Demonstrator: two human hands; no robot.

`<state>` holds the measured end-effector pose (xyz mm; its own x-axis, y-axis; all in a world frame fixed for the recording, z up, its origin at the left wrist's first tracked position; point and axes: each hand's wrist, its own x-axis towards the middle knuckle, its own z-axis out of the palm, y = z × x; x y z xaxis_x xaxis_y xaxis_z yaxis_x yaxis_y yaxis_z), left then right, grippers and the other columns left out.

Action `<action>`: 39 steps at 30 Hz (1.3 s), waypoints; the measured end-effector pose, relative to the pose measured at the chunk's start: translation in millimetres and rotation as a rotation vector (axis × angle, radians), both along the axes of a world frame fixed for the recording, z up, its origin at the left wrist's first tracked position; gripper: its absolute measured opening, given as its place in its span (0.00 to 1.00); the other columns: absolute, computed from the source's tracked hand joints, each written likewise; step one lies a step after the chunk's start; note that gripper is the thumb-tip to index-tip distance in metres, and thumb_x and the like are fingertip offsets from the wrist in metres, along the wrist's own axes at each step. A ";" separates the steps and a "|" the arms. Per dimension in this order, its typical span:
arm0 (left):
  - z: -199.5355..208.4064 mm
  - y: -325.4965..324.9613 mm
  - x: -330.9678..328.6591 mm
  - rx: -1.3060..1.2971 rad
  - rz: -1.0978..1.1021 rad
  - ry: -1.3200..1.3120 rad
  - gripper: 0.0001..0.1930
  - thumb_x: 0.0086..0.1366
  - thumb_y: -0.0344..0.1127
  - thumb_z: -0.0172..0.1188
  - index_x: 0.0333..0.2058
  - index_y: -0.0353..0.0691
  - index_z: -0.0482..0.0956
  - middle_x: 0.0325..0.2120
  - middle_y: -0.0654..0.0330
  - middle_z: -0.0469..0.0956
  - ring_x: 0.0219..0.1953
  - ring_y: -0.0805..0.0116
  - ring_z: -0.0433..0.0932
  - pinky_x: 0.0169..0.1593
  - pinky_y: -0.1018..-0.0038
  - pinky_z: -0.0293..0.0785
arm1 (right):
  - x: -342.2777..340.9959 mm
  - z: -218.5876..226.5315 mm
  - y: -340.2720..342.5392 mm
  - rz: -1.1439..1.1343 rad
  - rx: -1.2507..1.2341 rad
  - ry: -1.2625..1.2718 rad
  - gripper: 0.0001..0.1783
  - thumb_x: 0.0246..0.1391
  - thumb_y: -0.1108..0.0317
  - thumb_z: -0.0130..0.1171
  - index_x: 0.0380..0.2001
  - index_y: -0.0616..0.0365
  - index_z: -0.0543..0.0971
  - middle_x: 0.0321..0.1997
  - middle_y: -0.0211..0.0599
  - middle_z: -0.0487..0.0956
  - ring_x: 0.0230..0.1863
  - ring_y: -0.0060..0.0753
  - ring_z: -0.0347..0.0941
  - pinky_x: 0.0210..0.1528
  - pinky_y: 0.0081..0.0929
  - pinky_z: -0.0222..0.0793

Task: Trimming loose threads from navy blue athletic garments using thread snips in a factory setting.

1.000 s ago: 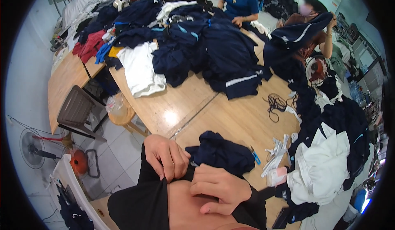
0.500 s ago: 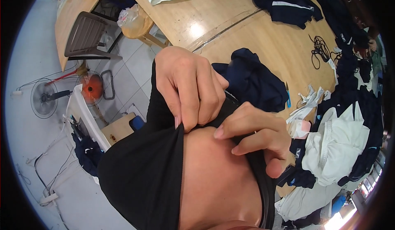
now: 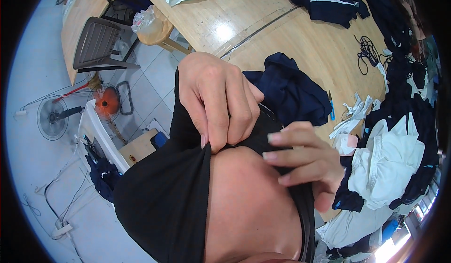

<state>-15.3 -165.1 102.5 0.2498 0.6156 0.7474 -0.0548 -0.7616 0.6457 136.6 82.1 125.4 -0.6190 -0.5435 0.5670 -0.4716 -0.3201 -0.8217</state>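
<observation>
My left hand (image 3: 218, 103) is closed in a pinch on the edge of the black garment (image 3: 164, 192) I am wearing. Its cloth is drawn to the left, with bare skin (image 3: 249, 206) showing beside the edge. My right hand (image 3: 310, 159) hovers over the right side of that skin, fingers apart and slightly blurred, holding nothing visible. Beyond both hands, a crumpled dark navy garment (image 3: 291, 91) lies on the wooden table (image 3: 206, 32).
White garments (image 3: 387, 159) and dark cloth are heaped at the right. Black cord (image 3: 369, 51), white scraps (image 3: 354, 112) and a blue pen (image 3: 332, 110) lie on the table. At the left are a stool (image 3: 157, 32), a brown chair (image 3: 96, 42) and fans (image 3: 52, 117).
My right hand has lifted off the skin and shifted slightly right, its fingers straightening. My left hand keeps its hold on the black garment.
</observation>
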 end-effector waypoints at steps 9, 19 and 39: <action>-1.6 11.1 -21.7 0.038 -0.191 0.024 0.08 0.70 0.35 0.73 0.40 0.36 0.89 0.40 0.53 0.85 0.43 0.51 0.85 0.42 0.61 0.74 | -0.2 28.5 -40.1 0.267 0.006 -0.034 0.42 0.76 0.37 0.47 0.72 0.66 0.66 0.80 0.84 0.53 0.82 0.84 0.47 0.79 0.70 0.43; 24.5 38.6 1.5 0.143 -0.009 -0.146 0.17 0.72 0.43 0.73 0.31 0.33 0.84 0.29 0.58 0.81 0.31 0.57 0.82 0.33 0.66 0.75 | 6.7 38.0 -4.7 0.343 0.146 0.101 0.48 0.78 0.42 0.37 0.75 0.83 0.57 0.83 0.73 0.54 0.85 0.69 0.49 0.83 0.56 0.45; 69.4 104.8 25.2 0.235 -0.266 -0.240 0.18 0.72 0.46 0.72 0.31 0.35 0.84 0.28 0.57 0.78 0.24 0.58 0.76 0.27 0.65 0.70 | 5.8 63.5 -23.3 0.301 -0.025 0.223 0.19 0.73 0.61 0.52 0.52 0.68 0.79 0.48 0.58 0.78 0.46 0.60 0.77 0.46 0.46 0.72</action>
